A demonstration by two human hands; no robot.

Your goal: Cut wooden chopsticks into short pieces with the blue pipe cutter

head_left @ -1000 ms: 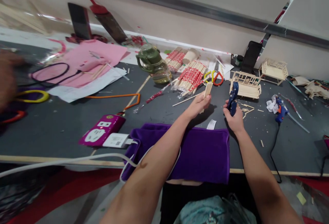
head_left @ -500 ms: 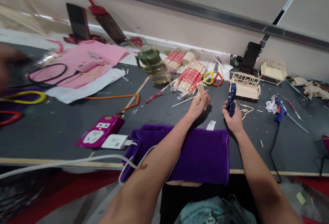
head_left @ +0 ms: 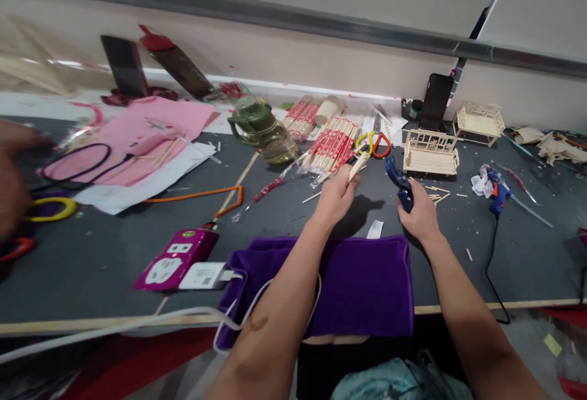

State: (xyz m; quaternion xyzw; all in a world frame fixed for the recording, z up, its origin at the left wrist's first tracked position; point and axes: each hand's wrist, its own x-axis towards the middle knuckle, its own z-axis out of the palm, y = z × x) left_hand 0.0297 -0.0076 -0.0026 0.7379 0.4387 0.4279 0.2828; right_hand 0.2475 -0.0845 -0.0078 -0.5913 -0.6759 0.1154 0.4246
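Note:
My left hand [head_left: 336, 196] is closed around a small bundle of pale wooden sticks [head_left: 358, 166], whose ends poke out past the fingers, tilted to the upper right. In my right hand [head_left: 419, 211] is a dark blue hand tool [head_left: 398, 181] that looks like a plier or cutter; its upper end leans left towards the sticks without touching them. Short cut stick pieces [head_left: 438, 194] lie just beyond my right hand. Behind them stands a little wooden bench model [head_left: 431, 154]. Packs of sticks in red-and-white wrappers [head_left: 332, 146] lie behind my left hand.
A purple cloth [head_left: 367, 290] covers the table's front edge. A green-lidded jug [head_left: 263, 131], yellow-and-red scissors [head_left: 380, 144] and a phone [head_left: 436, 100] stand or lie behind. Right is a blue glue gun [head_left: 499, 195]; left, a purple power strip [head_left: 177, 259] and another person's blurred hand [head_left: 13, 174].
The stick bundle has tipped from near upright to a slant, and my left hand has turned with it. The blue tool has tilted left. The camera view has shifted slightly.

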